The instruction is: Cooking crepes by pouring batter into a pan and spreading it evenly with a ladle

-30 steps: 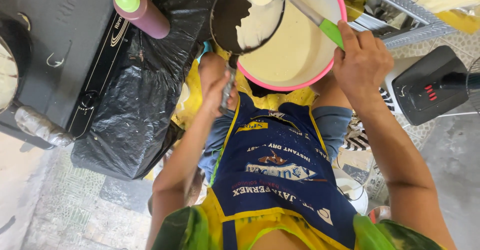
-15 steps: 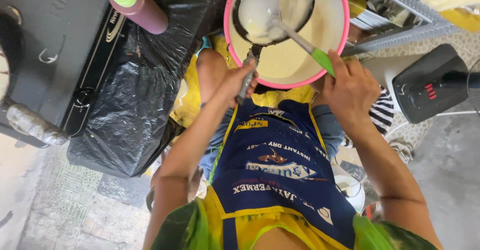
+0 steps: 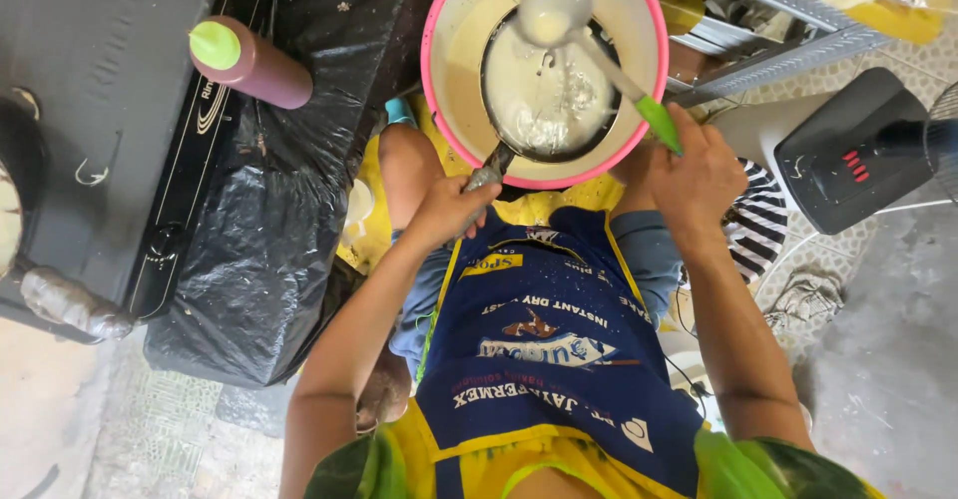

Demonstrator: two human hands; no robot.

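Observation:
My left hand (image 3: 449, 205) grips the handle of a small dark frying pan (image 3: 547, 100), held over a pink-rimmed bowl (image 3: 444, 20) of pale batter. A thin coat of batter lies in the pan. My right hand (image 3: 694, 165) holds a ladle (image 3: 554, 0) by its green handle, its batter-coated cup raised above the pan's far edge. The bowl rests in front of my knees, above my blue and yellow apron (image 3: 544, 349).
A maroon squeeze bottle (image 3: 254, 60) with a green cap lies on a black stove top (image 3: 100, 110) at the left, beside black plastic sheeting (image 3: 259, 249). A metal rack (image 3: 778, 30) and a black fan base (image 3: 853, 155) stand at the right.
The pan has swung from the bowl's left edge to flat over its middle. The ladle has come across above the pan, and batter now coats the pan's bottom.

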